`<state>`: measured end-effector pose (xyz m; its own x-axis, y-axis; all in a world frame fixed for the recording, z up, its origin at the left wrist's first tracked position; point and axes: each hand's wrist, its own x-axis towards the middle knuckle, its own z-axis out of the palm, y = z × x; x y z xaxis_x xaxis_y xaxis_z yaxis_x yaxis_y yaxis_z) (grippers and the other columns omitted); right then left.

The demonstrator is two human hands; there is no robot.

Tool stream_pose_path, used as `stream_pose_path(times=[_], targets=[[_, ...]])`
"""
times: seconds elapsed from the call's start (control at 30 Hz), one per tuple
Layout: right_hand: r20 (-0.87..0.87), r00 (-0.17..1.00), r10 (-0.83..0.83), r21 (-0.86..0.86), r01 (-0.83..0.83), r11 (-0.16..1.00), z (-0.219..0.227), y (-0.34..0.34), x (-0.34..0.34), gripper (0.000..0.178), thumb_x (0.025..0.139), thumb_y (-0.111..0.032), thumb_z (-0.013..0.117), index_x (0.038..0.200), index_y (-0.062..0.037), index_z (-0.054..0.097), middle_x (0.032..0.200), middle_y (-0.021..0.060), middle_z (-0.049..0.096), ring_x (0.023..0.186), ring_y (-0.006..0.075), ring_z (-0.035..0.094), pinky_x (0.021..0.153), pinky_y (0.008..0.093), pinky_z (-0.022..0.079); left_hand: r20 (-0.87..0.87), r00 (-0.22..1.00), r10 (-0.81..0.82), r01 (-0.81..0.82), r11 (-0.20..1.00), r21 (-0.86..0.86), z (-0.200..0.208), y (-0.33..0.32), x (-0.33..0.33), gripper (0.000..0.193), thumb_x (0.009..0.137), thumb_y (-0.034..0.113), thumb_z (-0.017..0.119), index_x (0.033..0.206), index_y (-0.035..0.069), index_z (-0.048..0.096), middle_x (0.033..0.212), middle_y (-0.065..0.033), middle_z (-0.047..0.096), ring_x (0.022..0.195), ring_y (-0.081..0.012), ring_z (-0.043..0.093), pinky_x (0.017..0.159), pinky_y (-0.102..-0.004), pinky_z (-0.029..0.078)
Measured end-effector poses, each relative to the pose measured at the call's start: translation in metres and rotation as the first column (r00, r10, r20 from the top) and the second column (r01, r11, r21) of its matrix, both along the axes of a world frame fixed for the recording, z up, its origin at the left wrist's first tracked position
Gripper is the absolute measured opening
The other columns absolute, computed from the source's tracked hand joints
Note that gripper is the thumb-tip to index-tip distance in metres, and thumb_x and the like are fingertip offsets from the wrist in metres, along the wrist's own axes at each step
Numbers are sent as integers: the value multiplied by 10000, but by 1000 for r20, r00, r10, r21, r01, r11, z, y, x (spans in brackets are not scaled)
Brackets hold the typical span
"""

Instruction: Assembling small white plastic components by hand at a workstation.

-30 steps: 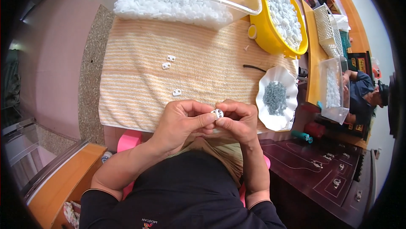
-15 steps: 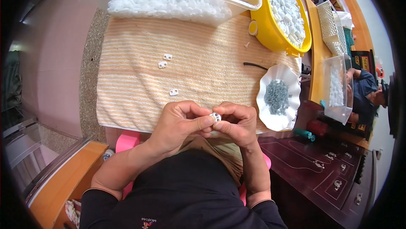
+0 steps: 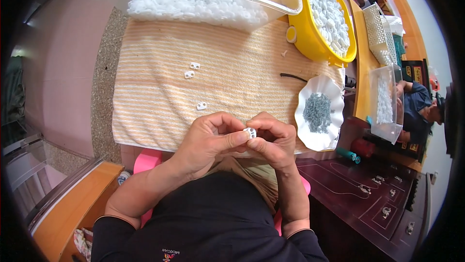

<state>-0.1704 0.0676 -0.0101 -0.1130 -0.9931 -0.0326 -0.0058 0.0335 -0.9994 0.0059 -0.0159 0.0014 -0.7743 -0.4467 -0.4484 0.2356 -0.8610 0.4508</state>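
Observation:
Between my two hands is a small white plastic piece with holes, held over the near edge of the towel. The thumb and forefinger of my left hand pinch it from the left. My right hand grips it from the right with thumb and fingertips. Its underside is hidden by my fingers. Beyond my hands, on the towel, lie several similar white two-hole pieces: one white piece nearest, and a pair farther off, one white piece beside another white piece.
A striped towel covers the table. At the back stand a clear bin and a yellow tub of white pieces. A scalloped white dish holds small grey-blue parts. A person sits at far right by a clear box.
The white piece and both hands have barely moved, and the piece appears slightly turned between my fingertips. The whole view has shifted slightly.

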Motion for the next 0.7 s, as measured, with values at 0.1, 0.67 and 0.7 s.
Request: stream_pose_path(times=[0.1,0.67,0.7], targets=[[-15,1000,1,-70,-2,998,-1,-2,2,287,773,-78,741,1029,8,644,981,113,615,859,162,595,725,266,493,-61,998,-4,6,999,31,0,-1,1,114,880,55,655,948,-2,584,899,-94,641,802,-130,643,720,-240,554],[-23,1000,2,-133,-5,991,13,4,9,311,744,-35,770,1034,15,668,1015,158,611,871,163,579,750,270,477,-188,982,-11,-2,998,-68,0,8,2,68,871,30,658,892,6,598,837,-78,655,751,-116,640,660,-228,539],[-21,1000,14,-136,-17,991,14,4,10,311,745,-28,766,1037,16,668,1020,158,610,866,156,574,747,263,474,-191,982,-12,-2,997,-75,1,8,2,70,870,30,660,892,6,598,836,-78,655,746,-116,639,660,-231,542]])
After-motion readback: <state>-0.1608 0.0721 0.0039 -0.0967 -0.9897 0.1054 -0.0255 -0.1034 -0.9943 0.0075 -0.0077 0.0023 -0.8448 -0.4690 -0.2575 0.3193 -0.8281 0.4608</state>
